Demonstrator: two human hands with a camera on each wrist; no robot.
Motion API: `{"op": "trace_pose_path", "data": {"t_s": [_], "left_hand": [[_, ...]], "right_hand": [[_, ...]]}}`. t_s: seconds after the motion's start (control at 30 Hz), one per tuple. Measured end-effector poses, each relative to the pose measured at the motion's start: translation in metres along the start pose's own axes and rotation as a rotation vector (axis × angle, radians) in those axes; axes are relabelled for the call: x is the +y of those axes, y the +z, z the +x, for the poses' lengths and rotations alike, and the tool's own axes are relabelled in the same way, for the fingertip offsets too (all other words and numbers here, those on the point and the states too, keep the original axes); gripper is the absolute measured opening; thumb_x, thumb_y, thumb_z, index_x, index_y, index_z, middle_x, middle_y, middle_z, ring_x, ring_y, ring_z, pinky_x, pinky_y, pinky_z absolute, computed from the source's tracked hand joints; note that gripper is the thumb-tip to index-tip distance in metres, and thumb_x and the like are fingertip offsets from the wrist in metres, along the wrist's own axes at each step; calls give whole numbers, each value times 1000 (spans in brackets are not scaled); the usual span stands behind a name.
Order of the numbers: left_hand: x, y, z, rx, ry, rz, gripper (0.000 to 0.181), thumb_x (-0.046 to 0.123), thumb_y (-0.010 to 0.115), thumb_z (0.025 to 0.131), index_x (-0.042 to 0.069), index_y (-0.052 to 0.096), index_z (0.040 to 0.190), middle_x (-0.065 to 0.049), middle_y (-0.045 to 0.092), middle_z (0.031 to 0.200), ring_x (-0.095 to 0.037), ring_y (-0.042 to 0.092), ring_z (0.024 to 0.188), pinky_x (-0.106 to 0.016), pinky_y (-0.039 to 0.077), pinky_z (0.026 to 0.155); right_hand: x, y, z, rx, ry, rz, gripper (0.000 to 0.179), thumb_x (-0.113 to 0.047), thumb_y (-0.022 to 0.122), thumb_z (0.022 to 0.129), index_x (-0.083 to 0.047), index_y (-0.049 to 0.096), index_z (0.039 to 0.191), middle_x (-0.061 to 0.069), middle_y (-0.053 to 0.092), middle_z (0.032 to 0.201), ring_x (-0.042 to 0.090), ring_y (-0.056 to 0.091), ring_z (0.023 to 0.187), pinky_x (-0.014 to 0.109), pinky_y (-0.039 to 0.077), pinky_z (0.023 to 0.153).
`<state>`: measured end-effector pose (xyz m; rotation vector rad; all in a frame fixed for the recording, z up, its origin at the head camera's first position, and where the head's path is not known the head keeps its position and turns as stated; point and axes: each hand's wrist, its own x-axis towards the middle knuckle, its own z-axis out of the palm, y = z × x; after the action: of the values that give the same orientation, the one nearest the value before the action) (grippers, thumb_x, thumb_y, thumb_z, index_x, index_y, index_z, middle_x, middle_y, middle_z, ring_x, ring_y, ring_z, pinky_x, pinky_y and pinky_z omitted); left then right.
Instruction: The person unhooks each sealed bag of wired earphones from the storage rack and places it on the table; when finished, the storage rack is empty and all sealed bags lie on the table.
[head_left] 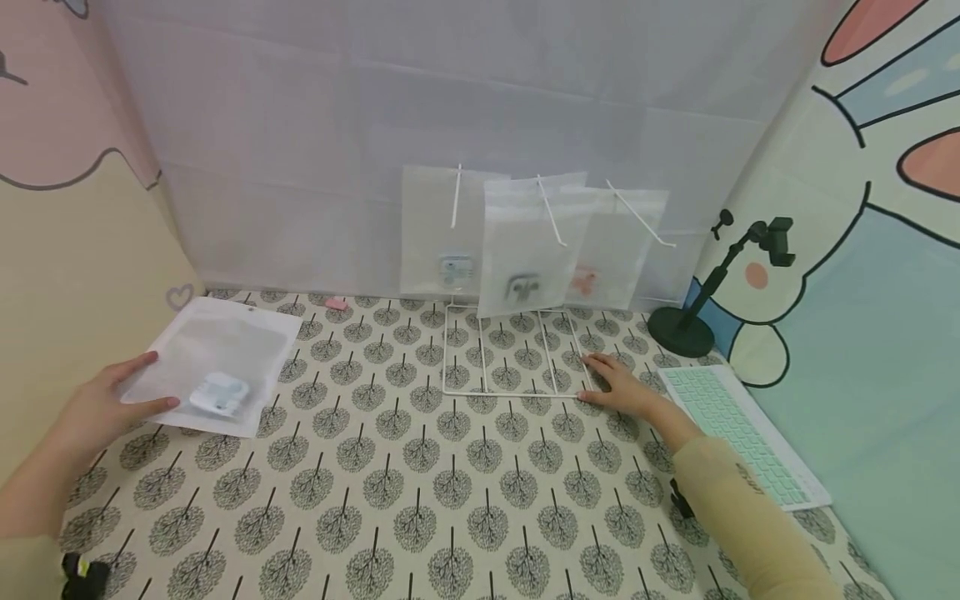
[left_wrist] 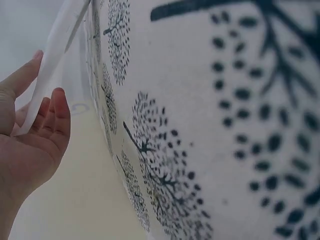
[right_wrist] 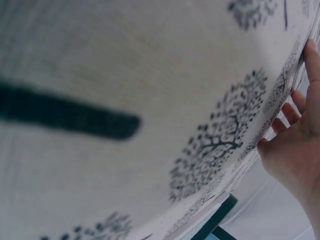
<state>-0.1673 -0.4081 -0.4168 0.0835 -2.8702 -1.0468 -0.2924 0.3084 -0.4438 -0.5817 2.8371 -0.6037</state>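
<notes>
My left hand (head_left: 112, 400) holds the left side of a frosted plastic bag (head_left: 225, 337) at the table's far left. In the left wrist view, the edge of this bag (left_wrist: 52, 62) runs between the thumb and the fingers. A small whitish-blue item (head_left: 219, 394) shows through its lower part. My right hand (head_left: 618, 387) touches the right side of a white wire rack (head_left: 517, 394), thumb by its front corner, fingers extended along the wire. That hand (right_wrist: 295, 135) lies low at the tablecloth in the right wrist view.
Three frosted bags hang by the rack's hooks, with a blue item (head_left: 455, 271), a dark item (head_left: 522, 287) and a reddish item (head_left: 583, 280) inside. A black stand (head_left: 682, 332) and a mint-green keyboard (head_left: 738, 425) are on the right. A small pink piece (head_left: 336, 304) lies at the back.
</notes>
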Motion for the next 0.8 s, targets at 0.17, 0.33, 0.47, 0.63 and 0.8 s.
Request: {"op": "trace_pose_path", "data": {"t_s": [0.17, 0.33, 0.47, 0.63, 0.8], "left_hand": [[-10, -2, 8, 4, 86, 190, 93, 37, 73, 81, -11, 22, 142, -48, 21, 133, -68, 23, 114, -78, 20, 87], [-23, -3, 17, -23, 142, 233, 94, 37, 76, 77, -15, 27, 138, -48, 23, 130, -66, 25, 113, -77, 20, 88], [-33, -2, 21, -47, 164, 244, 92, 36, 77, 76, -18, 30, 135, -48, 24, 128, -65, 26, 112, -76, 21, 88], [-43, -2, 24, -79, 182, 250, 88, 34, 76, 78, -21, 31, 132, -50, 24, 126, -66, 25, 112, -76, 21, 90], [-45, -3, 26, -126, 163, 251, 87, 34, 73, 81, -21, 30, 132, -50, 20, 128, -66, 22, 114, -76, 20, 90]], "right_hand": [[-1, 1, 1, -8, -3, 9, 80, -46, 62, 88, -4, 28, 148, 27, 19, 151, 51, 16, 136, 68, 23, 105], [0, 0, 0, 0, -1, 0, 80, -46, 62, 88, -4, 28, 148, 26, 19, 151, 51, 17, 136, 68, 22, 105], [1, 1, -1, 7, -11, -4, 80, -45, 62, 88, -4, 28, 147, 27, 19, 151, 51, 17, 136, 68, 23, 105], [1, 2, -2, 9, -15, -6, 80, -45, 62, 88, -3, 29, 147, 27, 20, 150, 51, 18, 135, 68, 24, 104], [0, 0, -2, 11, -13, 2, 80, -45, 62, 88, -3, 28, 147, 27, 19, 151, 51, 18, 135, 68, 24, 104]]}}
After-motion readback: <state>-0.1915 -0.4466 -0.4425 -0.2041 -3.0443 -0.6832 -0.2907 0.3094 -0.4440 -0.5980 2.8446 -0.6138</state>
